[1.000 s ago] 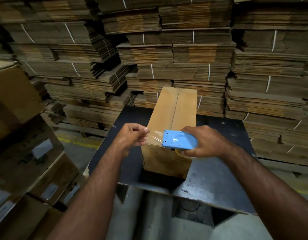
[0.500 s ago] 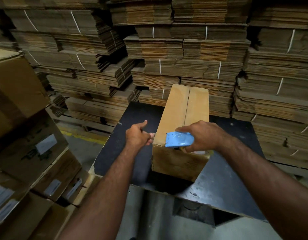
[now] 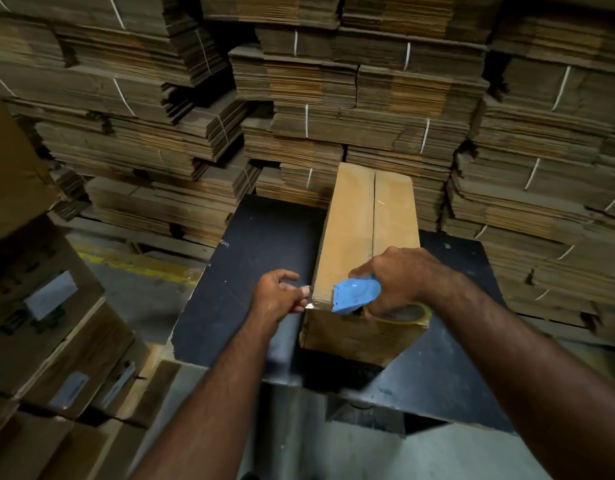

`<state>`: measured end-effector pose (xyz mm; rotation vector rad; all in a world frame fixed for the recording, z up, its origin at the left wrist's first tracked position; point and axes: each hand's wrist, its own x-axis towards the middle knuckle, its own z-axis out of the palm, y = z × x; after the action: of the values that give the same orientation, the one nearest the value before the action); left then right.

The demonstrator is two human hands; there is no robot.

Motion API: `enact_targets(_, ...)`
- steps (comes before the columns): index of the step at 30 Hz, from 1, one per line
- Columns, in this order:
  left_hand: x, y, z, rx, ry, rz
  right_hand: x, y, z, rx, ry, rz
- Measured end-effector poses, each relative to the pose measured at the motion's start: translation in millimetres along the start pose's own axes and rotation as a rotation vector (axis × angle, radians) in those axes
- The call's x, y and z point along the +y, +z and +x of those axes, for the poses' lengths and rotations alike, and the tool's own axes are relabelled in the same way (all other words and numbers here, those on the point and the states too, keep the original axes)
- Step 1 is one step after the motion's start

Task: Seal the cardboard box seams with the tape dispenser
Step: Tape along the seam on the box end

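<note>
Head view: long brown cardboard box (image 3: 365, 237) is sitting on a dark square worktable (image 3: 250, 258), long axis running away from the camera. Top flaps are lying closed, centre seam (image 3: 373, 216) showing as a dark line down the lid; contents aren't visible.

Right hand (image 3: 399, 278) is wrapping around a blue plastic tape dispenser (image 3: 354, 294), fingers curled tight on it, holding it at the near top edge of the box. A yellowish tape roll (image 3: 408, 311) is showing under that hand, against the box's near end.

Left hand (image 3: 276, 296) is sitting just off the box's near-left corner, thumb and fingertips pinching a small shiny bit at that corner, probably the clear tape end (image 3: 308, 304); too small to be sure. The other fingers are hanging loose.

Bundled stacks of flattened cardboard (image 3: 333, 98), tied with white strapping, are filling the background behind the table. Assembled brown cartons with labels (image 3: 57, 306) are leaning at left; can't tell what's inside them. Grey concrete floor (image 3: 143, 292) with a yellow line is showing between cartons and table.
</note>
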<state>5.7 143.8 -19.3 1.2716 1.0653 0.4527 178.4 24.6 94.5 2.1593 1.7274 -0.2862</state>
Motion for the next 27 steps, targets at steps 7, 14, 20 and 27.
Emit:
enact_targets(7,-24,0,13,-0.043,-0.038,-0.120,-11,-9,8,-0.057,0.036,-0.048)
enact_targets(14,-37,0,-12,0.157,0.473,0.366,-14,-9,10,-0.083,0.049,-0.058)
enact_targets(20,-71,15,-25,-0.203,0.309,0.657,-15,-7,13,-0.090,0.056,-0.044)
enact_targets(27,-70,17,-11,-0.023,0.867,0.664,-16,-15,14,-0.132,0.051,-0.018)
